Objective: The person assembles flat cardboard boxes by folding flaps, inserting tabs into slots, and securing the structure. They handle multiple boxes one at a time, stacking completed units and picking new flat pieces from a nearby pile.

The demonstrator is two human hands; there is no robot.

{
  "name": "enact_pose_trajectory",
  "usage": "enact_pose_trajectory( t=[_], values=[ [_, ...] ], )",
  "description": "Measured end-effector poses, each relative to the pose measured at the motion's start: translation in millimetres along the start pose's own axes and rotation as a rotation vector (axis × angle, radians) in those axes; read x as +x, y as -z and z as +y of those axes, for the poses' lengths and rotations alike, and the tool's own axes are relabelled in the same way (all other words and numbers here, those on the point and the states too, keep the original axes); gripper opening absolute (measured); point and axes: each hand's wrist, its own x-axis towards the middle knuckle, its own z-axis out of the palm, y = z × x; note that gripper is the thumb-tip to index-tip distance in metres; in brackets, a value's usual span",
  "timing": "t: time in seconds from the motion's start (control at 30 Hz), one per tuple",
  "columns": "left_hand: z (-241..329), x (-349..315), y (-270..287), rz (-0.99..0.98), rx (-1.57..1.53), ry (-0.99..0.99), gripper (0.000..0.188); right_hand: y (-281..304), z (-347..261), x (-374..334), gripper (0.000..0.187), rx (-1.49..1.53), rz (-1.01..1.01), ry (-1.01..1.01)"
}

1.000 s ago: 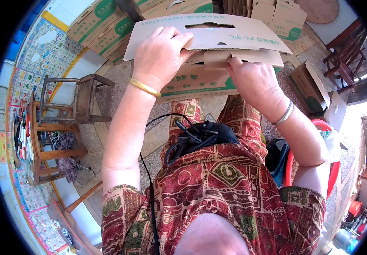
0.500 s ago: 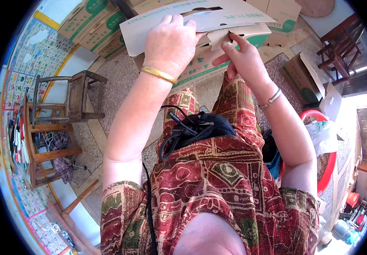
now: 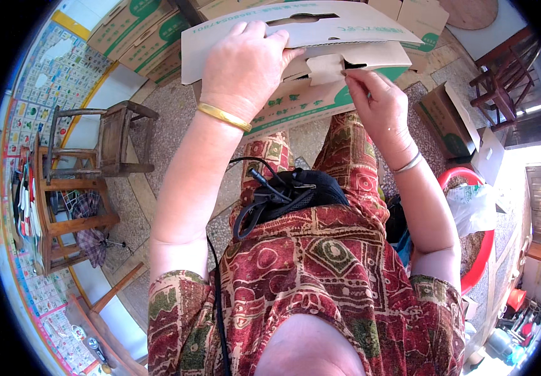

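Note:
A cardboard box (image 3: 314, 101) with green print stands in front of my knees, its pale top flap (image 3: 371, 25) folded up with a cut-out handle slot in it. My left hand (image 3: 245, 66) is closed on the near left part of that flap, thumb pointing right. At the right, my right hand (image 3: 380, 103) has thumb and forefinger pinched together at the box's upper front edge. Next to those fingertips are a small pale tab (image 3: 325, 67) and a dark gap in the cardboard. The far side of the box is hidden by the flap.
More cardboard boxes (image 3: 129, 31) are stacked at the far left. A wooden chair (image 3: 116, 141) stands to the left. At the right are an opened carton (image 3: 446, 119), a dark wooden chair (image 3: 502, 81) and a red basin (image 3: 480, 269) with a plastic bag (image 3: 471, 210).
My right hand has drawn slightly right and down, its spread fingers closing into a pinch at the box edge. The left hand and the box have shifted only a little.

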Motion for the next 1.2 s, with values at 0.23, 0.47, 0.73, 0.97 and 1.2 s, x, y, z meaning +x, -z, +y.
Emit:
enact_pose_trajectory(
  t=[0.23,0.47,0.73,0.97,1.2],
  values=[
    [1,3,2,-0.028,-0.017,0.016,0.024,-17,-8,30,0.031,-0.168,-0.14,0.2],
    [3,0,1,0.009,-0.022,-0.005,0.023,-16,-5,28,0.025,-0.118,-0.149,0.193],
    [7,-3,7,0.022,-0.017,-0.005,0.024,-10,-3,28,0.019,-0.037,-0.191,0.199],
    [7,-2,7,0.051,0.002,-0.013,0.024,-9,1,38,0.013,0.017,-0.293,0.186],
    [3,-1,2,0.031,-0.007,-0.006,0.024,-15,-4,33,0.028,-0.083,-0.252,0.121]
  ],
)
